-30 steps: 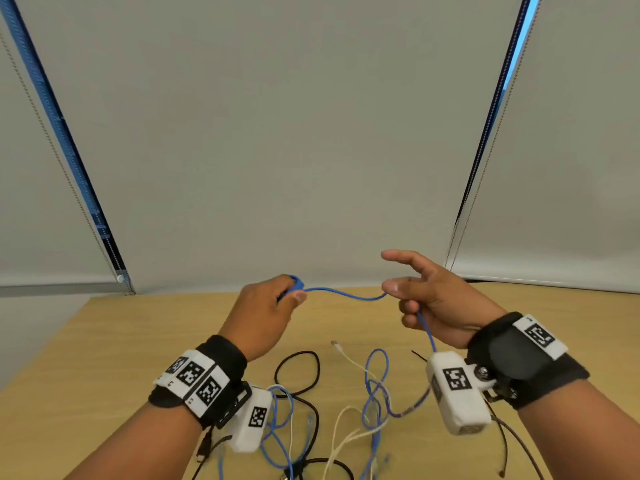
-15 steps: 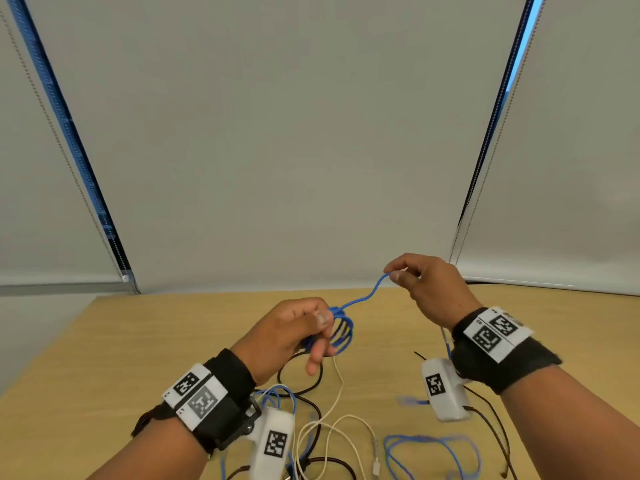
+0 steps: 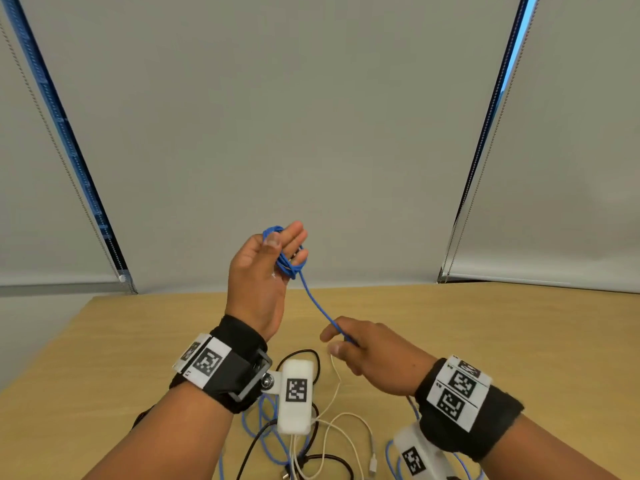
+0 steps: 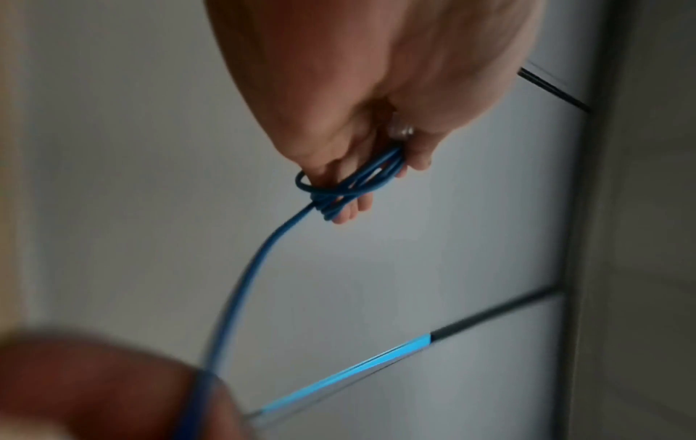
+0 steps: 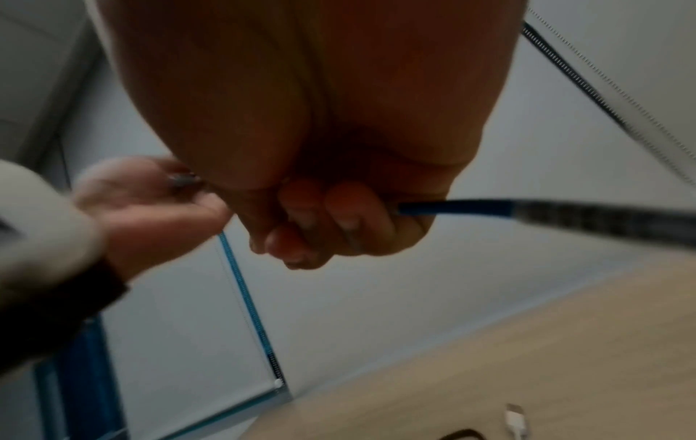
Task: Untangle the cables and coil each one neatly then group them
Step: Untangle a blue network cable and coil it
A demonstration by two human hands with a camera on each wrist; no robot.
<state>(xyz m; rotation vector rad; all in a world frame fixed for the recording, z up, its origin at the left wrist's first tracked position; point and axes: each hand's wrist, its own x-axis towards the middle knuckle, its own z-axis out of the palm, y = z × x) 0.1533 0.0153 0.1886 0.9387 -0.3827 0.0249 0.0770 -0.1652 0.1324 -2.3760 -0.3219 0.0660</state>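
Observation:
My left hand [image 3: 277, 247] is raised above the wooden table [image 3: 485, 323], palm toward me. Several turns of the blue cable [image 3: 289, 263] are wound round its fingers, and the thumb presses on the coil. The left wrist view shows the coil [image 4: 350, 184] wrapped over the fingers. From the coil the cable slants down to my right hand [image 3: 341, 341], lower and to the right, which grips the strand. In the right wrist view its fingers [image 5: 339, 220] curl round the blue cable [image 5: 452, 207]. The rest of the blue cable [image 3: 263, 420] lies in loops under my wrists.
A black cable [image 3: 304, 353] and a white cable [image 3: 337, 420] lie tangled with the blue loops at the table's near edge. A white connector [image 5: 514, 418] rests on the wood. Grey blinds [image 3: 311, 133] hang behind the table.
My left hand has risen from table height and turned palm toward me with the coil on it. My right hand has dropped low toward the table, along the blue strand.

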